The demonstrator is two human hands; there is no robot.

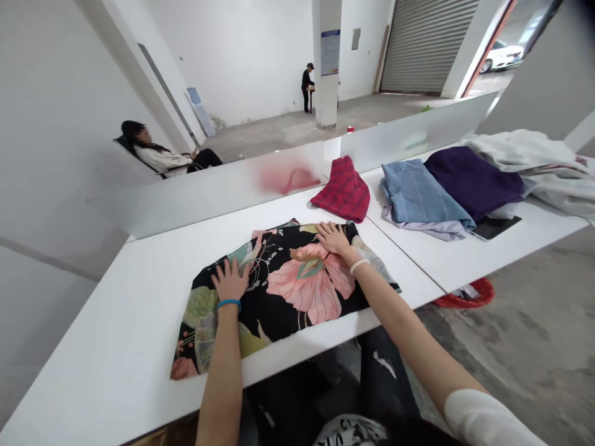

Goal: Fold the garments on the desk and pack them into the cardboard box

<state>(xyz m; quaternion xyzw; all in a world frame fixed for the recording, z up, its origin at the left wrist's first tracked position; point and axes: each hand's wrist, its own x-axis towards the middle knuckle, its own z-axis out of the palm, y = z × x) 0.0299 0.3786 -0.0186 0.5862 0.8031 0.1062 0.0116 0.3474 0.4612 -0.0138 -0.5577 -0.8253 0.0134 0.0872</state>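
A black garment [264, 313] printed with large pink flowers and green leaves lies spread on the white table in front of me. Its exact kind I cannot tell. My left hand [231, 282], with a blue band at the wrist, rests flat on the garment's left part, fingers spread. Near its far right edge my right hand [333, 238], wearing a pale bracelet, also lies flat on the cloth with the fingers stretched out. Neither hand grips the fabric.
Beyond the garment lies a red checked cloth [343, 191]. Folded blue cloth [421, 193], a dark purple cloth [474, 179] and white fabric [534, 152] lie to the right. A frosted divider [209, 192] runs along the back. A red basket [486, 291] stands below. Two people are farther off.
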